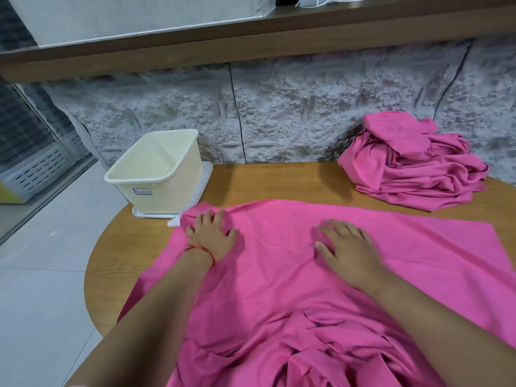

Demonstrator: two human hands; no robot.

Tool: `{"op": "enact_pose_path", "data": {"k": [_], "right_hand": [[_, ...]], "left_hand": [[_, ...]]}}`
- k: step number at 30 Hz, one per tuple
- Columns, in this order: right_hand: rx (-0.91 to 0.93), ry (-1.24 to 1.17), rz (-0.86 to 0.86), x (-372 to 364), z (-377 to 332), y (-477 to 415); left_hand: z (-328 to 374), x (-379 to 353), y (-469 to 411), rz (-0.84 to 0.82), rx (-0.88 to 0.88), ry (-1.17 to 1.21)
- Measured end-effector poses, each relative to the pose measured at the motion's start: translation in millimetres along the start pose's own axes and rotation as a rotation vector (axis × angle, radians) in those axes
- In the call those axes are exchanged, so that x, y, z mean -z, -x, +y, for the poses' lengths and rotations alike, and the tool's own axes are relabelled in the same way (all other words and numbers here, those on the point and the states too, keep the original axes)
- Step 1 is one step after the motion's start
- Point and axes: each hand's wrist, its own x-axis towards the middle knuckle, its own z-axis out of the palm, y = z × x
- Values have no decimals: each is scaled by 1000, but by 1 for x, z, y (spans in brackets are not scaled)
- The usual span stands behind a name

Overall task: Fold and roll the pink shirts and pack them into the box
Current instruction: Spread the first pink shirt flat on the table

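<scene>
A pink shirt (279,269) lies spread over the wooden table (251,180), flat at the far side and bunched in folds near me. My left hand (212,236) presses flat on its far left corner, fingers spread. My right hand (346,250) lies flat on the middle of the shirt, slightly blurred. A cream plastic box (159,174) stands empty at the table's far left, sitting on its white lid (203,180). A heap of more pink shirts (410,166) sits at the far right of the table.
A grey textured wall panel (293,113) runs behind the table under a wooden ledge (251,37). Grey floor tiles (42,261) lie to the left, beyond the table's rounded edge. Bare table shows between the box and the heap.
</scene>
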Motion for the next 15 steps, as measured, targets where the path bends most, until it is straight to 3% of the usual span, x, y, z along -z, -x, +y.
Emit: {"op": "enact_pose_path", "data": {"k": [5, 9, 15], "right_hand": [[-188, 39, -6, 6, 53, 42], [-189, 96, -151, 6, 72, 59], [-112, 67, -181, 12, 75, 71]], "left_hand": [[8, -22, 15, 168, -140, -15], [12, -41, 34, 77, -21, 42], [12, -45, 68, -12, 77, 11]]}}
